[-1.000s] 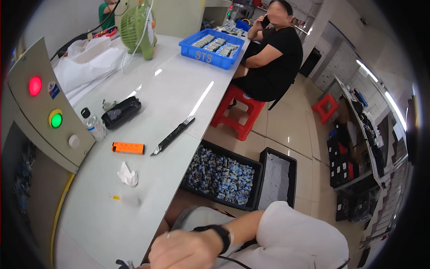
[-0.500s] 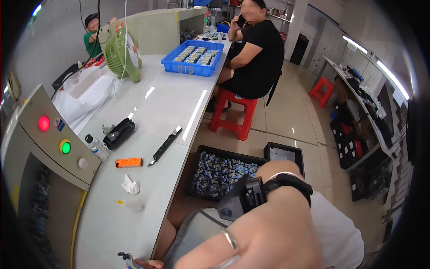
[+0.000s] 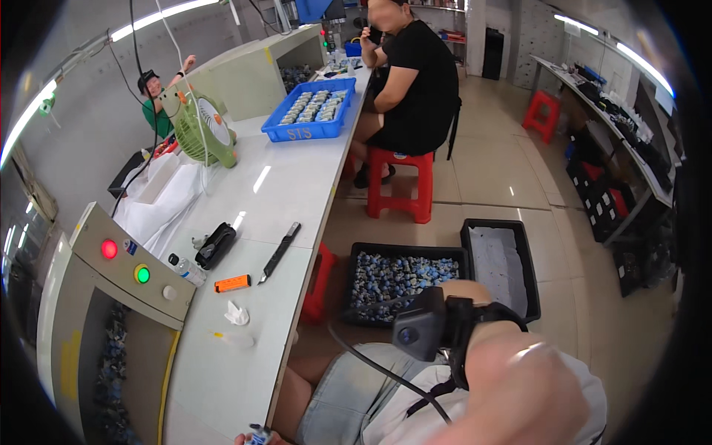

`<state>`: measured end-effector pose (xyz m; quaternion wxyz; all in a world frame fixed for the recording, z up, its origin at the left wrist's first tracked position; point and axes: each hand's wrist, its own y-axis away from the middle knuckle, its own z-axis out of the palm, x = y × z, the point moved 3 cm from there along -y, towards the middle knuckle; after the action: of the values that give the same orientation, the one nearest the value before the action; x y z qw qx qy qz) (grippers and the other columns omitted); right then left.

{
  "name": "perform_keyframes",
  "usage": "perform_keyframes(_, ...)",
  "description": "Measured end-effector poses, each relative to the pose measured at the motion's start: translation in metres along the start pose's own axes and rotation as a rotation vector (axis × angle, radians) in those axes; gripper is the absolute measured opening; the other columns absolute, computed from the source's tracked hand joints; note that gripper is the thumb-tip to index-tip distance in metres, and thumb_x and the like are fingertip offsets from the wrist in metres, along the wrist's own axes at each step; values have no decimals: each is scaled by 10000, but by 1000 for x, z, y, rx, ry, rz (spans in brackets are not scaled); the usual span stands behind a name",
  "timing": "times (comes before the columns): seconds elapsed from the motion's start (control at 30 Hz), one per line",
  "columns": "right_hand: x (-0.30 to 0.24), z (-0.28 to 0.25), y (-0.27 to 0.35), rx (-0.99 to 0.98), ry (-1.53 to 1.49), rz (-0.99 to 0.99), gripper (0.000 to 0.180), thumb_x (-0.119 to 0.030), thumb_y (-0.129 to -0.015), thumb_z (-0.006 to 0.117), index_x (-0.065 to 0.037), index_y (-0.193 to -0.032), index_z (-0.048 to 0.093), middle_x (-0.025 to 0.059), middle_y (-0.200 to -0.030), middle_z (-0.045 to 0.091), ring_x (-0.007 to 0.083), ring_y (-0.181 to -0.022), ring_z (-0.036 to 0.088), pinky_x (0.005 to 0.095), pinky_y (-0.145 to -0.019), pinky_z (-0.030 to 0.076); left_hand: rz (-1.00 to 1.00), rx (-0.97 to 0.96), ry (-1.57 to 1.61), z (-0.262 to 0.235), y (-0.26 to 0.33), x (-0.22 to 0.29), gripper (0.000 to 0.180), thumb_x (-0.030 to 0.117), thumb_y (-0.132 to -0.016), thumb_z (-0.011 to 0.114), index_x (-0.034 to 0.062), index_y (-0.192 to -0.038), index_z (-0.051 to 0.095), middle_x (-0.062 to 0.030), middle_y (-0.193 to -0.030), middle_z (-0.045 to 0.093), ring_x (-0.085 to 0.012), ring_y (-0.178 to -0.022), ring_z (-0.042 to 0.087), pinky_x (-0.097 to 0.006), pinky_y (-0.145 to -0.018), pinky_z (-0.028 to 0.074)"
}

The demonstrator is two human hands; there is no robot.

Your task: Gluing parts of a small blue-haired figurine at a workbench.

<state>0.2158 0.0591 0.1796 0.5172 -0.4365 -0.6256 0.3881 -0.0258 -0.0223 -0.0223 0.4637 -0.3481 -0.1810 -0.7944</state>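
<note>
At the bottom edge, near the front of the bench, my left hand (image 3: pixel 277 439) is mostly cut off by the frame. Its visible fingertips close around a small blue, white and black part (image 3: pixel 259 433); the exact kind is unclear. My right hand (image 3: pixel 535 393) is at the lower right above my lap, smeared by motion. A ring shows on it, but its fingers are hidden, so I cannot tell whether it holds anything. A small black camera (image 3: pixel 419 330) on a black strap sits at that wrist, with a cable (image 3: pixel 378 365) hanging across my lap.
On the bench (image 3: pixel 289 182) lie a utility knife (image 3: pixel 280 252), orange box (image 3: pixel 232 283), black case (image 3: pixel 216 245), bottle (image 3: pixel 187 269) and crumpled tissue (image 3: pixel 236 313). Beyond are a green fan (image 3: pixel 204 130) and a blue tray (image 3: pixel 308 132). A black crate (image 3: pixel 408 248) of small parts stands below. A co-worker (image 3: pixel 419 81) sits farther off.
My right hand has moved right, away from my left hand. The whole view has shifted, so the bench items appear farther right. My left hand still grips the small part.
</note>
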Motion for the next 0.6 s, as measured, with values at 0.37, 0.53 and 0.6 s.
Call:
perform_keyframes(0.37,-22,-34,11,801,-112,-252,190,-102,-741,491,-171,-593,588,-88,-599,589,1,-566,469,188,-626,308,-145,-239,327,5,15,16,367,385,-890,375,38,-929,489,-99,-820,510,-215,-774,465,-318,-746,372)
perform_keyframes(0.53,-16,9,6,676,-532,-34,176,-114,-783,466,-103,-660,593,-40,-602,585,45,-548,482,212,-588,342,-366,-414,494,-5,7,27,404,439,-851,366,91,-787,560,-83,-795,576,-216,-853,502,-369,-870,295)
perform_keyframes(0.6,-29,32,10,603,-704,68,183,-119,-799,456,-76,-687,594,-20,-604,584,62,-542,487,221,-574,355,-299,-525,491,-41,7,20,469,460,-862,337,54,-943,558,-128,-901,565,-235,-898,488,-392,-913,271)
